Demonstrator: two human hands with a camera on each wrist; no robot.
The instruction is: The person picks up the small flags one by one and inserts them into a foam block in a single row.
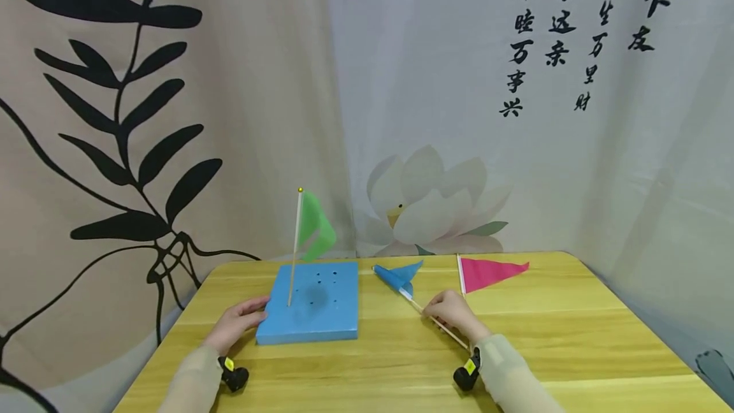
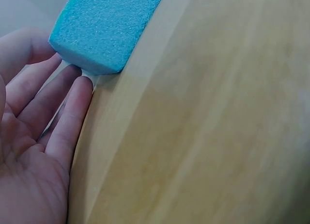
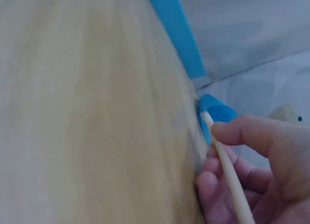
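Observation:
A blue foam block [image 1: 338, 320] with small holes in its top lies left of the table's middle. Upright in it stands a green flag [image 1: 314, 225] on a thin wooden stick with a gold tip. My left hand [image 1: 237, 320] touches the block's left side with fingers extended; the left wrist view shows the fingertips [image 2: 83, 86] by the block's corner [image 2: 104, 35]. In my right hand [image 1: 453, 312], thumb and fingers pinch the wooden stick of a blue flag [image 1: 398, 278], its cloth partly wrapped at the far end. The right wrist view shows the stick [image 3: 230, 173] under the thumb.
Behind my right hand lies a pink triangular flag [image 1: 490, 273] with a white sleeve edge. The wooden table [image 1: 573, 336] ends at a printed curtain [image 1: 275, 113] at the back. A black wrist camera [image 1: 234, 376] sits on each forearm.

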